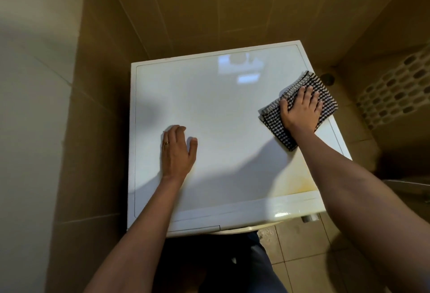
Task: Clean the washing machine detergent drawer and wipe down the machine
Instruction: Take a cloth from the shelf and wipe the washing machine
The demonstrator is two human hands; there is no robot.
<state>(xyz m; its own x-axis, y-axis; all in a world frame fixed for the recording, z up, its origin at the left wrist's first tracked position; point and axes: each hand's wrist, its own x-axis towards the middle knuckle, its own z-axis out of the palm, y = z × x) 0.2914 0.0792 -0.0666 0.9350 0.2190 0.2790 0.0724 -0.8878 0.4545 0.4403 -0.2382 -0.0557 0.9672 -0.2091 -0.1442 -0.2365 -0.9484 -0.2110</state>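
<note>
1 washing machine (pixel 221 111), white, seen from above; everything else is placed relative to it. Tan tiled walls (pixel 232 8) run behind it and along its L side. Floor tiles (pixel 302 246) show in front of it and to its R.

1 basket (pixel 391 92), white w/ hex holes, stands on the floor to the machine's R, well apart from it. Only its wall shows, so can't tell what's in it.

1 cloth (pixel 274 127), black-and-white check, folded, lies on the machine top at the R edge, approx halfway back, w/ one corner poking over that edge.

2 hands, both on the machine top. R hand (pixel 300 108) lies palm down on the cloth, fingers straight and spread, pressing it flat, not curled round it. L hand (pixel 176 150) rests palm down on the bare top, L of centre toward the front, fingers relaxed, holding nothing.

1 yellowish stain (pixel 300 184) on the top near the front R corner.

1 round floor drain (pixel 327 78) just beyond the machine's R side, behind the cloth.

1 small knob (pixel 308 218) sticks out under the front R corner.

1 ring (pixel 166 143), gold, on a L-hand finger.
</note>
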